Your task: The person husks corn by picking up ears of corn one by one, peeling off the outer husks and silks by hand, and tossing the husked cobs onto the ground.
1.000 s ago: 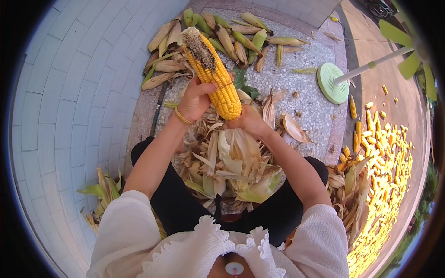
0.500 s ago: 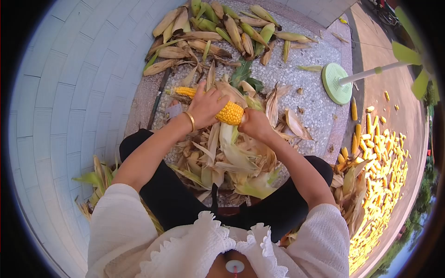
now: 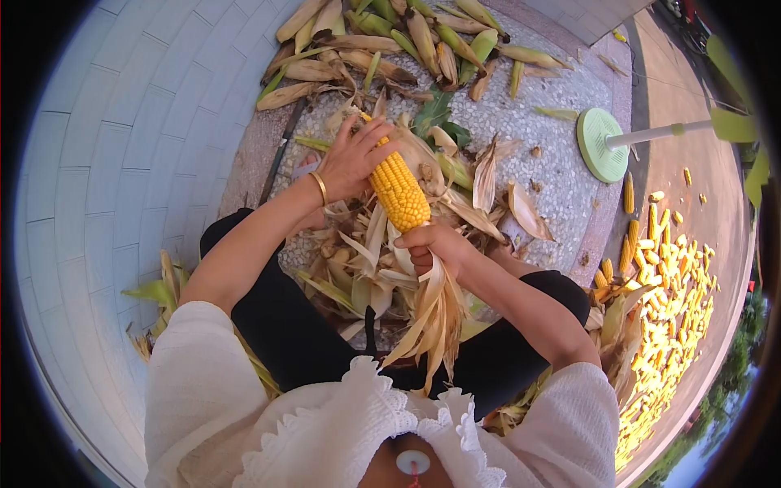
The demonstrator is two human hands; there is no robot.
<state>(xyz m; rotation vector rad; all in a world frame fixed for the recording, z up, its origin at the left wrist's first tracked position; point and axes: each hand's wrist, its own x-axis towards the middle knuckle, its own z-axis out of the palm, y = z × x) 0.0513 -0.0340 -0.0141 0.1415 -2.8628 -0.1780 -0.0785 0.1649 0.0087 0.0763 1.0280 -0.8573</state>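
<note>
An ear of corn [image 3: 399,189] with bare yellow kernels slants between my hands over a heap of peeled husks. My left hand [image 3: 352,157], with a gold bangle at the wrist, is wrapped around its upper part. At the lower end of the ear, my right hand [image 3: 431,246] is closed around the gathered dry husk [image 3: 437,313], which hangs down below the fist. The ear's base is hidden inside that fist. Under both hands, loose husks [image 3: 378,281] lie between my knees.
Unhusked ears [image 3: 366,45] are piled at the back by the grey tiled wall [image 3: 106,179]. A round green fan base [image 3: 602,146] stands on the speckled floor at right. Beyond the floor's edge, many husked cobs [image 3: 663,317] are spread on the ground.
The ear has turned from nearly level to steeper, showing more kernels. My right hand has come down and toward me, and husk now hangs from it. The left hand has shifted slightly left.
</note>
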